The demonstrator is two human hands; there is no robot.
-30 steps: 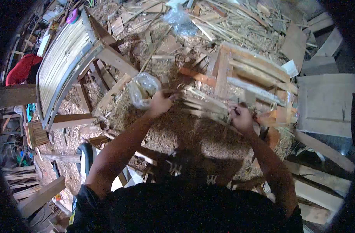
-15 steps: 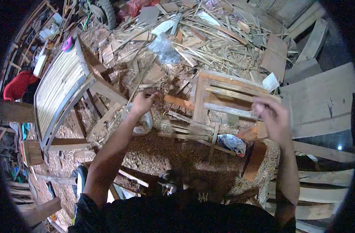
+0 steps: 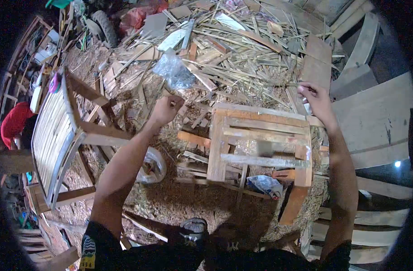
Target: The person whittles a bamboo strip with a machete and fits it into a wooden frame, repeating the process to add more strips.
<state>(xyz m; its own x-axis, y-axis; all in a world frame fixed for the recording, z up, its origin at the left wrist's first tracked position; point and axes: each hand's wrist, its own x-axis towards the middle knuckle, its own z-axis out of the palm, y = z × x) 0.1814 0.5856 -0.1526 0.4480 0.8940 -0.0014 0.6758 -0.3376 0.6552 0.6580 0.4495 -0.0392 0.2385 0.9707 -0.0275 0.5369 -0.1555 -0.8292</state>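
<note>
My left hand (image 3: 167, 110) is raised over the wood-strewn floor, its fingers curled with thumb and forefinger close together. To the right, my right hand (image 3: 317, 101) hovers beyond the far right corner of a slatted wooden frame (image 3: 217, 156), thumb and forefinger pinched. A thin dark strip (image 3: 281, 85) lines up with those fingertips in this view. What either hand holds, if anything, is too small to make out. The frame has several crosswise slats and an orange-brown far rail (image 3: 260, 115). An orange wood piece (image 3: 195, 138) shows at its left.
A curved slatted wooden piece (image 3: 50, 140) on legs stands at left, with a pink tape measure (image 3: 54, 83) on it. A person in red (image 3: 16, 124) is beyond it. Scrap strips (image 3: 242, 67), a clear plastic bag (image 3: 172, 70) and boards (image 3: 373, 122) lie around.
My right hand has moved up and away from the frame's right side to beyond its far corner. My left hand stays raised, fingers curled. The view has shifted, with the frame lower.
</note>
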